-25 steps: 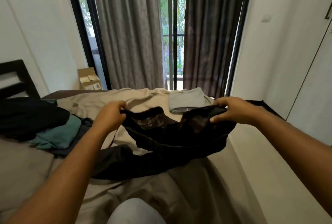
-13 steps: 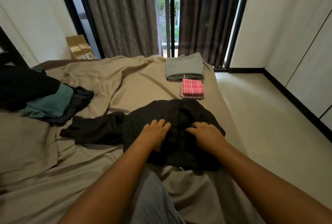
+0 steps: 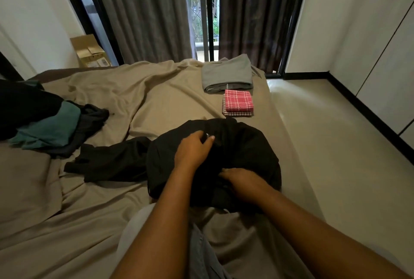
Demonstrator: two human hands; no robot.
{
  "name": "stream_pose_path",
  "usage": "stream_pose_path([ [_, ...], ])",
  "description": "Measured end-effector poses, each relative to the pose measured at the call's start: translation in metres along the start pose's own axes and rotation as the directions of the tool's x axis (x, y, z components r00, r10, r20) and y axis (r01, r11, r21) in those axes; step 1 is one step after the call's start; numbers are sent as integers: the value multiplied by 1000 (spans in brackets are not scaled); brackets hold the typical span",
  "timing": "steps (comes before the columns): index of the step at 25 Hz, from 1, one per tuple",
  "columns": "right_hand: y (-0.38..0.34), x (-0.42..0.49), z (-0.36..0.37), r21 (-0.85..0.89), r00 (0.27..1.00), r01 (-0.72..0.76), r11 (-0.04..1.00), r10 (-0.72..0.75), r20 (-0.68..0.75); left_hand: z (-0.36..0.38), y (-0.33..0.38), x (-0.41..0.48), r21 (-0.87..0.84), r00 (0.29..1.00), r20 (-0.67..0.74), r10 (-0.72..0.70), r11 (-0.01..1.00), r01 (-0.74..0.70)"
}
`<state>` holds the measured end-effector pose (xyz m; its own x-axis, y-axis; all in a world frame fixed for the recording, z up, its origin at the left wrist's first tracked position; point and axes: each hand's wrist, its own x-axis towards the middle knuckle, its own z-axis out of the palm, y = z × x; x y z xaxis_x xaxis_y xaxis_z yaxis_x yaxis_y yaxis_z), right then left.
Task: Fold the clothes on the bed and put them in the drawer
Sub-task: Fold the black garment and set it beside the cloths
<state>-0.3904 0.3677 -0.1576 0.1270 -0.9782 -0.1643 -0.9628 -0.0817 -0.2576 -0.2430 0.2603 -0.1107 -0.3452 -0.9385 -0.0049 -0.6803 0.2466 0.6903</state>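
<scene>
Along the left edge of the frame lies a heap of unfolded clothes (image 3: pixel 33 113), dark pieces with a teal garment (image 3: pixel 51 126) showing among them, all on the bed (image 3: pixel 156 90). Behind it, upper left, a cardboard box (image 3: pixel 89 52) stands against the wall.

Toward the middle, the black garment (image 3: pixel 246 144) is bunched on the sheet, one long part (image 3: pixel 107 162) trailing out to the left. The left grip (image 3: pixel 193 148) sits on the garment's upper middle with fingers bent over a fold, seemingly pinching it. The right grip (image 3: pixel 244 181) is just below and right of it, fingers curled into the cloth at the near edge.

Up and to the right, a folded grey garment (image 3: pixel 228 74) and a red checked cloth (image 3: pixel 238 102), stacked on another checked piece, wait near the bed's right edge. No drawer is in view.

Risks, as I judge them: the trailing part could be left out and give a lopsided fold; the dark cloth hides its own seams, so edges may be matched wrongly; the bundle lies close to the bed's right edge and a hard pull could tip it to the floor (image 3: pixel 324 144); a wide sweep could disturb the folded pieces.

Pale labels on the box and a small mark on the grey garment's fold are too small to read.
</scene>
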Motion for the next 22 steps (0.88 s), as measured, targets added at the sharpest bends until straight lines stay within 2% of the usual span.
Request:
stream_pose_path([
  [1,0,-2,9,-39,998,6,999,-4,67,8,1,-7,-26,996,77,53,998,-52],
  [2,1,-4,15,-33,998,1,999,1,64,13,2,-12,-41,984,147,105,994,-100],
  [4,7,-9,23,44,999,-41,998,42,-30,19,0,-9,-64,954,243,178,984,-167],
  [5,10,-13,27,100,988,-48,994,62,-142,19,0,-8,-69,941,281,189,982,-177],
  [7,17,-22,36,145,906,-37,989,94,-413,19,-1,-4,-55,915,369,164,986,-155],
  [9,22,-26,44,185,843,-18,983,115,-526,22,-3,-3,-17,881,452,138,989,-146],
  [13,17,-27,53,446,844,-26,895,258,-470,25,-9,-2,3,829,542,139,986,-167],
  [16,15,-30,59,592,815,-37,805,367,-448,27,-12,-3,-9,821,559,117,991,-136],
  [20,18,-29,57,722,758,-25,691,484,-437,30,-7,-3,-44,826,547,137,990,-135],
  [22,20,-28,57,764,753,-40,644,522,-400,31,-6,-3,-64,816,561,138,990,-124],
])
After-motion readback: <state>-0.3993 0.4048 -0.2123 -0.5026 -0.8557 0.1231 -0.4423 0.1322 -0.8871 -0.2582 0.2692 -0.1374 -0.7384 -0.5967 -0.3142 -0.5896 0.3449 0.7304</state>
